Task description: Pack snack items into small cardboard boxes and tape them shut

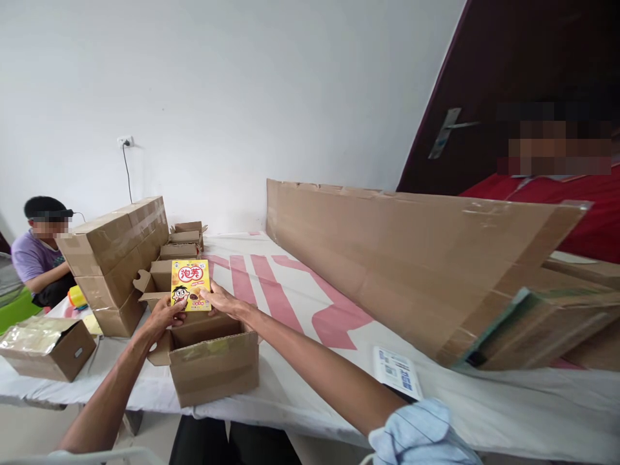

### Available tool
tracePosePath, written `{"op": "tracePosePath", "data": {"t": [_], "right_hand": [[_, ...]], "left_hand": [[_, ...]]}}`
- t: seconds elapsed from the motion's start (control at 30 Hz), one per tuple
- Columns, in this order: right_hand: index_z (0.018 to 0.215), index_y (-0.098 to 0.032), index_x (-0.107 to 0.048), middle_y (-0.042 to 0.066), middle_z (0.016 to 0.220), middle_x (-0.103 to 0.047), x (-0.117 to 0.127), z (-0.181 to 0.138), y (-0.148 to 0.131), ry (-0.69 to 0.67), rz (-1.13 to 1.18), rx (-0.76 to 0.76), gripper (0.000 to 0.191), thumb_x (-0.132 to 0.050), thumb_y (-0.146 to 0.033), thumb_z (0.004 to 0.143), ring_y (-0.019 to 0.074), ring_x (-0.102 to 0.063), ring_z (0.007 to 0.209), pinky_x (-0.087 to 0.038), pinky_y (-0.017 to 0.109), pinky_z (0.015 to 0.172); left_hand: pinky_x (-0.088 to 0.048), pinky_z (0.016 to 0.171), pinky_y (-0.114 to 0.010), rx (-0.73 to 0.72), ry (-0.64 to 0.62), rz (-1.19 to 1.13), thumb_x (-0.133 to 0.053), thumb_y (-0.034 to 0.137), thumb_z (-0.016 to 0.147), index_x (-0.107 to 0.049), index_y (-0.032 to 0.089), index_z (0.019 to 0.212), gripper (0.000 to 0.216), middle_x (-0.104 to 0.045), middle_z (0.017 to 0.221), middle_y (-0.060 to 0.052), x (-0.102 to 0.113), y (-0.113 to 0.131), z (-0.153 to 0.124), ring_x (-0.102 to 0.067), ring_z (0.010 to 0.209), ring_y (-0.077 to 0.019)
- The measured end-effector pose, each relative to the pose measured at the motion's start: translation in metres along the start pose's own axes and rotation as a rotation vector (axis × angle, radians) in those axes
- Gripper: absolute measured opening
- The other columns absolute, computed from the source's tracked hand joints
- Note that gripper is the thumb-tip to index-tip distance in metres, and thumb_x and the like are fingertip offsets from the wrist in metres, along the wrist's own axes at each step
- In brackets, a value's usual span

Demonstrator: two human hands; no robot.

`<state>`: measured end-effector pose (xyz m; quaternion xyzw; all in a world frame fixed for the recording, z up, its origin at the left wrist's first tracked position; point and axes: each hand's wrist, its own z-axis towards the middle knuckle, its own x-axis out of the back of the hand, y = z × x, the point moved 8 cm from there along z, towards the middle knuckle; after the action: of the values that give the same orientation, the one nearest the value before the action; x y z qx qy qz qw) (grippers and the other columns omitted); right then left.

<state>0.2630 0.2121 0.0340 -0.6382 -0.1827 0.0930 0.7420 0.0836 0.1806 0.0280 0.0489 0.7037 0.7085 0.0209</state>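
Both my hands hold a yellow snack box (190, 284) with a cartoon face and red lettering, its front toward me. My left hand (166, 316) grips its lower left corner, and my right hand (220, 301) pinches its lower right edge with the thumb on the front. Just beneath the hands stands an open cardboard box (216, 371), close to the table's front edge; its contents are hidden from this angle. Right behind it is another open cardboard box (159, 278), partly covered by the snack box.
More open boxes (181, 250) run in a row toward the wall. Stacked sealed cartons (113, 265) stand at left, beside a taped carton (51, 349). A long cardboard panel (387, 258) divides the table (300, 381) at right. A printed card (397, 372) lies there. Two other people sit nearby.
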Motion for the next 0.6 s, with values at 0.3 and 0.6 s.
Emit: {"op": "tracePosePath", "data": {"t": [0.3, 0.6], "right_hand": [[0.159, -0.027, -0.044, 0.011, 0.139, -0.072, 0.001, -0.009, -0.048, 0.007, -0.024, 0.294, 0.069, -0.064, -0.048, 0.097, 0.0276, -0.071, 0.113, -0.064, 0.044, 0.094], [0.165, -0.024, -0.045, 0.020, 0.158, -0.057, 0.010, -0.038, -0.051, -0.089, -0.739, 0.309, 0.094, -0.086, -0.049, 0.084, 0.0439, -0.047, 0.150, -0.035, 0.063, 0.124]], "left_hand": [[-0.057, 0.063, -0.027, -0.051, 0.005, 0.028, -0.100, 0.062, 0.060, -0.071, 0.016, 0.102, 0.068, -0.073, 0.086, -0.004, 0.000, 0.031, -0.010, -0.069, 0.074, -0.0180], [-0.062, 0.084, -0.036, -0.423, 0.245, -0.005, -0.101, 0.052, 0.065, -0.075, 0.018, 0.116, 0.067, -0.081, 0.105, -0.008, 0.058, 0.124, -0.054, -0.076, 0.096, -0.0270]]}}
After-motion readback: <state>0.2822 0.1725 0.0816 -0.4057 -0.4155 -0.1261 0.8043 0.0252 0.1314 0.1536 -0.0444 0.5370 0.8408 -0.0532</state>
